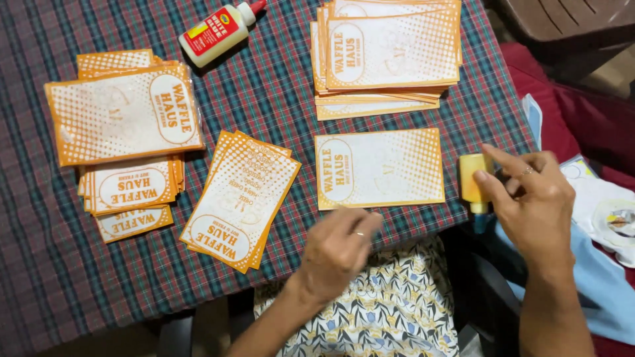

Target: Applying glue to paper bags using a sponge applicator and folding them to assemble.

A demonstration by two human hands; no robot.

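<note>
My right hand (532, 195) holds a small yellow glue stick (472, 180) at the table's right edge, its tip pointing down. My left hand (337, 248) hovers blurred just below a single orange-and-white printed paper bag (379, 168) lying flat near the front edge; its fingers are loosely curled and hold nothing that I can see. A small fanned pile of the same bags (239, 198) lies to the left of that hand.
A tall stack of bags (387, 56) sits at the back. More stacks (126, 125) lie at the left, one in clear wrap. A white glue bottle with red label (219, 30) lies on the checked tablecloth (278, 99). Blue and white cloth (595, 225) lies to the right.
</note>
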